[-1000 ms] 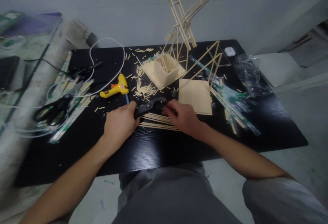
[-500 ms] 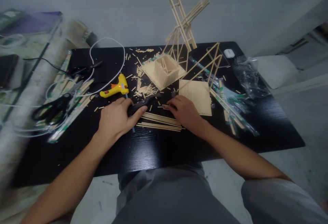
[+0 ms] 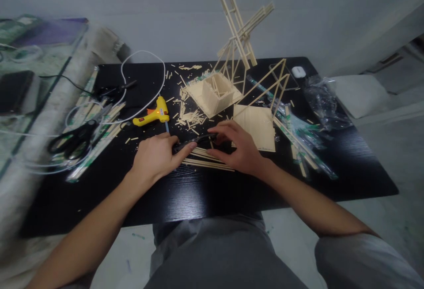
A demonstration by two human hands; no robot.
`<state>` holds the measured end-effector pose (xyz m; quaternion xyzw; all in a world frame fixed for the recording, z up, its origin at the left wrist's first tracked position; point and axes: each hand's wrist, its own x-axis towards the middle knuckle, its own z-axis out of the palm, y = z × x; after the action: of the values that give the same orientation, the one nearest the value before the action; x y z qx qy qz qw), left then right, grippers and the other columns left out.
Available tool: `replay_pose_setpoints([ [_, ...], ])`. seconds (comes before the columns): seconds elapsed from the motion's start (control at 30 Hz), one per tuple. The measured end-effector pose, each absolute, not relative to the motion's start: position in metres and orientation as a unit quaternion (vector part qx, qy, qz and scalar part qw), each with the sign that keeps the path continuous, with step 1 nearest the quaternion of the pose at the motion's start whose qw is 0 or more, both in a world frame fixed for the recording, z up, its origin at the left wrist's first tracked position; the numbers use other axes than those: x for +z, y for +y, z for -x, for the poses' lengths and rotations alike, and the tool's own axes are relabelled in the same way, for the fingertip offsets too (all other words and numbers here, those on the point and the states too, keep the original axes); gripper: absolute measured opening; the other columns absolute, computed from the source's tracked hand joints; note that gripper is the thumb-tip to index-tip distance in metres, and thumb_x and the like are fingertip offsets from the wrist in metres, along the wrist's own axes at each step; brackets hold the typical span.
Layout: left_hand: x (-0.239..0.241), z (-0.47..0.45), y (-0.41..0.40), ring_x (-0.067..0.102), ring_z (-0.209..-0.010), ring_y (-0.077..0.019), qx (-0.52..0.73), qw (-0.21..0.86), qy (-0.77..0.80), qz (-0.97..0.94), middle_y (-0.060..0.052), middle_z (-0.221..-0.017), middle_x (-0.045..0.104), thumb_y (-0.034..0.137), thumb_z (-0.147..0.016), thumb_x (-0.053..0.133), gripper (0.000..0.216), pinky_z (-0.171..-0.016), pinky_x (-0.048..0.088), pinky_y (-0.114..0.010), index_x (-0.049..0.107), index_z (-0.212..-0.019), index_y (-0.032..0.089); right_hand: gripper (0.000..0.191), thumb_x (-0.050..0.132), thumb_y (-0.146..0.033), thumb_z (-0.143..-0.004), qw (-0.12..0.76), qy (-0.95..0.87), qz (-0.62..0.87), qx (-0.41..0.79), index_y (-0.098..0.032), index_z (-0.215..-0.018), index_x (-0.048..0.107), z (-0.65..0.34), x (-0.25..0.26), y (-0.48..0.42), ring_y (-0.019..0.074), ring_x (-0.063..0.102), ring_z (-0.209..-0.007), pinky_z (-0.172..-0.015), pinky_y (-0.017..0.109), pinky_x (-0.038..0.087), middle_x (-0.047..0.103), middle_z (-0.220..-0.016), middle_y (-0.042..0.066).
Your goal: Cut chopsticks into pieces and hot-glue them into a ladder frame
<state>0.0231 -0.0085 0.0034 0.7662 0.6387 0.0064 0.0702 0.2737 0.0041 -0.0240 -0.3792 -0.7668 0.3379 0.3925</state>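
Observation:
My left hand is wrapped round the handle of a black hand tool, its exact kind hard to make out. The tool's far end reaches between the curled fingers and thumb of my right hand. A short pale wooden stick shows there, apparently pinched by my right hand, though the fingers partly hide it. Just beneath both hands, several long thin wooden sticks lie side by side on the black table. A yellow glue gun with a blue glue stick rests beyond my left hand.
Behind my hands stands a wooden windmill-like model among scattered stick offcuts. A square wooden board with a stick frame lies right. Black-handled scissors and a white cable are left; plastic wrappers lie right.
My right hand has moved slightly left and opened round the far end of the black tool. The tool has tilted flatter in my left hand. The whole view has shifted slightly.

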Motion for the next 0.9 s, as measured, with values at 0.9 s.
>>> replay_pose_setpoints([
  [0.9,-0.001,-0.023,0.000,0.070,-0.078,-0.0325,0.001,0.067,0.691,-0.720,-0.014,-0.083,0.074,0.082,-0.096,0.026,0.079,-0.059,0.031,-0.036,0.068,-0.075,0.020,0.038,0.084,-0.042,-0.084,0.407,-0.514,0.410,0.635,-0.023,-0.108,0.063,-0.263,-0.041,0.007,0.0192,0.081,-0.080,-0.075,0.034,0.069,0.081,-0.090,0.003],
])
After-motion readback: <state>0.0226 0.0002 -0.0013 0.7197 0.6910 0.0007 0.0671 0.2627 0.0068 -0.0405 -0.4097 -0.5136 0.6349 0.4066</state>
